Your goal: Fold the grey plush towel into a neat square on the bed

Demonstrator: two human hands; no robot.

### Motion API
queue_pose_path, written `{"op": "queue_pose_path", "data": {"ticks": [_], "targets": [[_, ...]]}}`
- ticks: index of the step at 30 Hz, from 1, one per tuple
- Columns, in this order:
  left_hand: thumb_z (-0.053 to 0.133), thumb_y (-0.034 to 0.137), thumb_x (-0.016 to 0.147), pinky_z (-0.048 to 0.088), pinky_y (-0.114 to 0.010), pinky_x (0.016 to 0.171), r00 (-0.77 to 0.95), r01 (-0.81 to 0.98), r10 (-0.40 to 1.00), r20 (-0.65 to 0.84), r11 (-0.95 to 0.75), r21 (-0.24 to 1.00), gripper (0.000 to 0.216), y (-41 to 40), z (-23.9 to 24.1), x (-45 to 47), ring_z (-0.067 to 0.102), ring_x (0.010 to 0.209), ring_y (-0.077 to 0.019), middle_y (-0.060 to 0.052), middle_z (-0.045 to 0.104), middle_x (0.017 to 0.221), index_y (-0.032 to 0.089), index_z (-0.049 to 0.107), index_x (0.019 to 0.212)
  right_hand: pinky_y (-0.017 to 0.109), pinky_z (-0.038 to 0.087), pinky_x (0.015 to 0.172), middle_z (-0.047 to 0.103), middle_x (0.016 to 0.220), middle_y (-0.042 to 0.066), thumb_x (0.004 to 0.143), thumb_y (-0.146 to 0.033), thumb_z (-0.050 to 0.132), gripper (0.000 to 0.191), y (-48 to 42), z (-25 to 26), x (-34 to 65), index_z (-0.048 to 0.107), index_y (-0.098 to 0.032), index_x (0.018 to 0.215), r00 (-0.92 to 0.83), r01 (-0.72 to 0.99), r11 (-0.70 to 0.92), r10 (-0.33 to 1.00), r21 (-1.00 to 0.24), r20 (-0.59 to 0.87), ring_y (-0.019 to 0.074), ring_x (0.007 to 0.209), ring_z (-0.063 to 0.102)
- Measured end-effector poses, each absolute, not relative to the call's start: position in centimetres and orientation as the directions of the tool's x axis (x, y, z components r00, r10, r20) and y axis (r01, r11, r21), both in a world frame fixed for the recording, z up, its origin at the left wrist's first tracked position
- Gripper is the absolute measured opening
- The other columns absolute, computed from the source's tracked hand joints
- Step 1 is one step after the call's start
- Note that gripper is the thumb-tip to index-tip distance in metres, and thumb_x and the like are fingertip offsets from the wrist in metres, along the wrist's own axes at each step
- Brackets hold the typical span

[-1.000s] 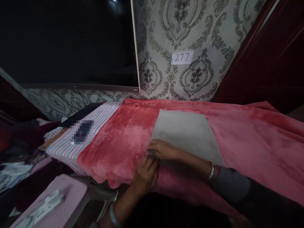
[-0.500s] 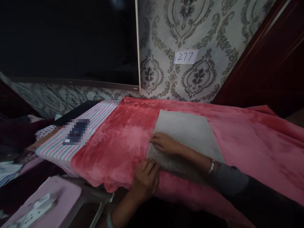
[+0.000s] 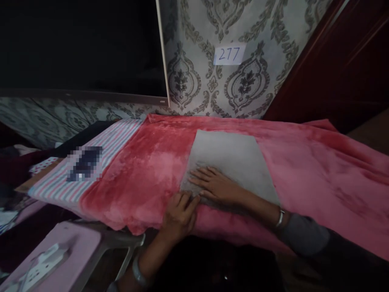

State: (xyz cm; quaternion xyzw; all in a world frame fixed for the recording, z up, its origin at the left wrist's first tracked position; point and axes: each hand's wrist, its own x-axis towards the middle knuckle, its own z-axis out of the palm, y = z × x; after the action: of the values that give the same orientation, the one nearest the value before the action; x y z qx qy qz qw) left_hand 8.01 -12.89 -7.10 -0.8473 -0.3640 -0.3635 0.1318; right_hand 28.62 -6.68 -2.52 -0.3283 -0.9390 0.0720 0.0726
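Observation:
A grey cloth (image 3: 231, 156) lies flat on a pink-red fleece blanket (image 3: 146, 166) that covers a table. My right hand (image 3: 214, 184) rests flat on the cloth's near left part, fingers stretched out toward the left. My left hand (image 3: 178, 215) sits at the cloth's near left corner, at the blanket's front edge, with its fingers curled and pressing there. Whether it pinches the corner is hidden. Both wrists wear a metal bangle.
A striped cloth (image 3: 103, 150) with a dark blurred object (image 3: 84, 163) lies left of the blanket. A pink stool (image 3: 69, 251) with a white power strip (image 3: 39, 265) stands at the lower left. Behind are patterned wallpaper, a label reading 277 (image 3: 228, 54), a dark screen (image 3: 79, 44) and a dark door (image 3: 343, 61).
My right hand has opened from a curled grip at the cloth's corner and slid up onto the cloth, lying flat. The folded corner now lies smooth. My left hand stayed near the corner.

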Motion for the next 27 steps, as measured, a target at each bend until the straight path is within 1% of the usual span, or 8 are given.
{"op": "queue_pose_path", "data": {"ticks": [3,6,9,13,16,20,23,27], "targets": [[0.055,0.008,0.083,0.051,-0.039,0.087,0.474,0.701,0.522,0.709,-0.711,0.054,0.035,-12.7,-7.1,8.0,0.058,0.098,-0.0238,-0.012,0.066,0.107,0.015,0.066,0.115,0.054,0.02,0.118,0.031,0.159,0.004,0.101,-0.04,0.044,0.051,-4.5,-2.6,30.5,0.038,-0.031,0.151,-0.695,0.697,0.702,0.712,-0.146,0.104,0.0256,0.148,0.021],[0.054,0.008,0.082,0.051,-0.039,0.084,0.471,0.704,0.517,0.715,-0.709,0.049,0.036,-12.6,-7.3,8.0,0.058,0.095,-0.0234,-0.012,0.066,0.107,0.017,0.067,0.114,0.063,0.024,0.113,0.032,0.158,0.009,0.1,-0.038,0.045,0.051,-3.3,-2.1,33.5,0.042,-0.027,0.149,-0.434,0.887,0.447,0.893,-0.118,0.121,0.0338,0.146,0.025],[0.054,0.008,0.083,0.051,-0.039,0.083,0.472,0.702,0.52,0.712,-0.71,0.054,0.036,-12.5,-7.3,7.7,0.059,0.096,-0.0235,-0.012,0.066,0.106,0.018,0.068,0.115,0.064,0.028,0.111,0.03,0.158,0.016,0.1,-0.036,0.042,0.052,-5.2,-1.5,36.5,0.042,-0.019,0.149,-0.225,0.956,0.256,0.953,-0.145,0.202,0.0367,0.146,0.025],[0.054,0.012,0.086,0.049,-0.039,0.079,0.419,0.721,0.561,0.714,-0.684,0.114,0.032,-12.4,-6.5,7.9,0.06,0.092,-0.0234,-0.01,0.068,0.104,0.021,0.069,0.113,0.059,0.031,0.112,0.031,0.159,0.01,0.102,-0.039,0.035,0.05,-10.9,-1.8,38.1,0.043,-0.025,0.149,-0.289,0.908,0.365,0.902,-0.205,0.321,0.0314,0.147,0.024],[0.053,0.016,0.089,0.047,-0.045,0.092,0.407,0.697,0.575,0.709,-0.697,0.165,0.039,-12.7,-5.1,9.8,0.06,0.108,-0.0266,-0.011,0.066,0.119,0.021,0.062,0.126,0.058,0.031,0.113,0.034,0.158,0.007,0.103,-0.037,0.033,0.047,-13.9,-2.7,37.7,0.046,-0.028,0.147,-0.309,0.891,0.384,0.904,-0.243,0.296,0.0296,0.146,0.026],[0.054,0.03,0.092,0.032,-0.055,0.113,0.631,0.618,0.566,0.531,-0.78,0.098,0.055,-13.4,-4.5,13.5,0.038,0.141,-0.0328,-0.014,0.046,0.15,0.018,0.044,0.145,0.058,0.029,0.114,0.032,0.158,0.007,0.102,-0.037,0.037,0.047,-14.9,-4.3,37.0,0.045,-0.029,0.148,-0.283,0.915,0.343,0.921,-0.214,0.266,0.03,0.146,0.025],[0.056,0.036,0.092,0.03,-0.061,0.113,0.686,0.634,0.589,0.428,-0.772,0.045,0.058,-13.6,-5.1,14.8,0.034,0.144,-0.0356,-0.014,0.04,0.155,0.021,0.044,0.146,0.057,0.027,0.115,0.029,0.16,0.007,0.101,-0.038,0.042,0.051,-15.3,-5.4,37.5,0.04,-0.029,0.151,-0.261,0.933,0.315,0.925,-0.173,0.276,0.0303,0.147,0.023],[0.056,0.036,0.092,0.032,-0.06,0.113,0.688,0.638,0.584,0.432,-0.77,0.025,0.055,-13.5,-5.8,14.7,0.034,0.144,-0.0349,-0.014,0.041,0.155,0.022,0.047,0.145,0.054,0.028,0.115,0.03,0.159,0.01,0.099,-0.042,0.046,0.058,-16.7,-6.6,39.4,0.037,-0.023,0.153,-0.195,0.952,0.258,0.926,-0.165,0.324,0.0299,0.146,0.026]]}}
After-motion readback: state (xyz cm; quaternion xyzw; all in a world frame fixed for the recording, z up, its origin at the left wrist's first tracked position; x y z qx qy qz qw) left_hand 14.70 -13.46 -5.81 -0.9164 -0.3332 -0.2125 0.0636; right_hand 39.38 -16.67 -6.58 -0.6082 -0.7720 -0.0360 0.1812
